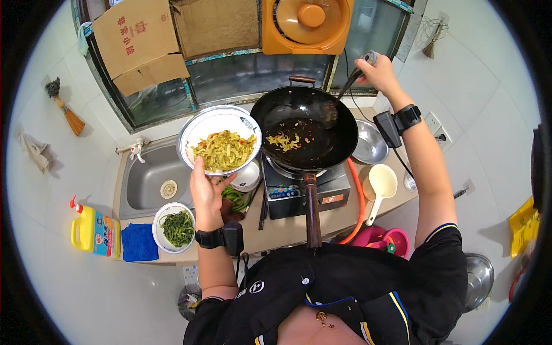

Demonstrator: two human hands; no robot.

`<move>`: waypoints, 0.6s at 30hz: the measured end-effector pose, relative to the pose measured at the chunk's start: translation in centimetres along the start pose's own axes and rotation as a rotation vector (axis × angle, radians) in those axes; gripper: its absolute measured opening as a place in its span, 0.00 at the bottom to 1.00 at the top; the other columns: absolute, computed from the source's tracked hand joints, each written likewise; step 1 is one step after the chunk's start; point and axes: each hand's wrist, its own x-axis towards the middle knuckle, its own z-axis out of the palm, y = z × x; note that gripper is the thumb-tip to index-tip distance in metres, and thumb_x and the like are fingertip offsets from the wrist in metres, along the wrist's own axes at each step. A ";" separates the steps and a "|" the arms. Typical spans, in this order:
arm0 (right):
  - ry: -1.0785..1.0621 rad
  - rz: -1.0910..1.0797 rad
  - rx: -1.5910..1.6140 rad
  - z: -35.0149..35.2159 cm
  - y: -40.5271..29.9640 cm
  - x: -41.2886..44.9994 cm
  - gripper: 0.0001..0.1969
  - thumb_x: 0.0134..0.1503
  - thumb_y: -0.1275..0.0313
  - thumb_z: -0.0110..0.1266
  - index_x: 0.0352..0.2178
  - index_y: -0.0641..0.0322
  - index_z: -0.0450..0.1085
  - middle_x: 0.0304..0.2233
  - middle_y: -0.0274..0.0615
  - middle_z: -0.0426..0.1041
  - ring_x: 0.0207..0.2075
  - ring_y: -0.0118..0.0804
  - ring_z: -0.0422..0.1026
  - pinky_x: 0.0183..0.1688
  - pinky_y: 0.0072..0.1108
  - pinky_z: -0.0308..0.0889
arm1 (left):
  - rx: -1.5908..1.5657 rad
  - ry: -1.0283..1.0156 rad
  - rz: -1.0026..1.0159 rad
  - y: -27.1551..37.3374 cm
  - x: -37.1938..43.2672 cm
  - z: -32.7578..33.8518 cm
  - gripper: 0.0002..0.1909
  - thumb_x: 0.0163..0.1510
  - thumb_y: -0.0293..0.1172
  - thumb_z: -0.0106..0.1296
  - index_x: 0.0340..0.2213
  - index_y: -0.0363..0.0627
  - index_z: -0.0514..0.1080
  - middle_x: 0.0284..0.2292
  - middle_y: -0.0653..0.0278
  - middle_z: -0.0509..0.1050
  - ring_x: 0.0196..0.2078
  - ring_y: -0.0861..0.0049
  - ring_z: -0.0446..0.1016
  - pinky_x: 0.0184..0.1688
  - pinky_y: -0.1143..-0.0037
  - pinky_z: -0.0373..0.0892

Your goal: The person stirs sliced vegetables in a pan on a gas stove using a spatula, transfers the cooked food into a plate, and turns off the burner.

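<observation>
My left hand [208, 189] holds up a white bowl [211, 124] from below, near the wok's left rim. Inside the bowl lies a heap of yellow-green cooked vegetable strips [226, 151] with red bits. The black wok [297, 101] rests on a gas stove [284, 196], its wooden handle [311, 211] pointing towards me. A small patch of the same strips [283, 141] and scattered bits remain on its oily bottom. Above the wok's upper right rim, my right hand [377, 73] grips a long-handled cooking utensil [348, 82]. Its head, inside the wok, is blurred.
A bowl of cooked greens [177, 228], a blue cloth [139, 242] and a yellow detergent bottle [95, 230] stand left, below the sink [151, 172]. Right of the stove are a metal basin [370, 142], an orange gas hose [357, 198] and a cream ladle [381, 183].
</observation>
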 end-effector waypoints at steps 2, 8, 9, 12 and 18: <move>-0.020 -0.001 -0.117 -0.5 1.1 0.7 0.12 0.46 0.70 0.48 0.23 0.71 0.60 0.19 0.40 0.67 0.17 0.32 0.71 0.18 0.18 0.67 | 0.015 0.013 0.010 0.1 -0.2 0.4 0.24 0.53 0.43 0.35 0.44 0.34 0.55 0.39 0.51 0.66 0.36 0.65 0.70 0.29 0.68 0.73; -0.190 -0.049 0.152 2.9 0.7 0.1 0.11 0.48 0.69 0.49 0.25 0.70 0.63 0.18 0.40 0.68 0.18 0.31 0.71 0.20 0.18 0.67 | 0.025 0.014 0.023 0.4 -0.5 0.6 0.24 0.53 0.43 0.35 0.44 0.33 0.54 0.40 0.51 0.65 0.37 0.64 0.70 0.29 0.67 0.73; -0.188 -0.072 0.098 3.0 0.2 0.1 0.11 0.47 0.69 0.49 0.25 0.69 0.63 0.18 0.40 0.68 0.18 0.30 0.71 0.20 0.18 0.66 | 0.023 0.015 0.015 0.3 -0.5 0.5 0.24 0.53 0.43 0.35 0.44 0.33 0.54 0.40 0.51 0.65 0.37 0.65 0.70 0.30 0.67 0.73; -0.237 -0.313 -0.275 3.6 0.4 0.2 0.11 0.46 0.69 0.50 0.26 0.69 0.64 0.17 0.41 0.68 0.17 0.29 0.70 0.22 0.19 0.65 | 0.027 0.018 0.014 0.1 -0.2 0.6 0.24 0.53 0.43 0.35 0.44 0.34 0.55 0.39 0.51 0.65 0.36 0.65 0.71 0.30 0.67 0.73; -0.491 -0.289 -0.033 6.7 -2.1 -1.8 0.11 0.46 0.69 0.50 0.27 0.68 0.65 0.16 0.41 0.68 0.18 0.27 0.69 0.23 0.18 0.64 | 0.063 0.037 0.002 0.1 -0.7 0.6 0.27 0.52 0.45 0.37 0.46 0.35 0.53 0.41 0.50 0.64 0.37 0.66 0.70 0.34 0.66 0.72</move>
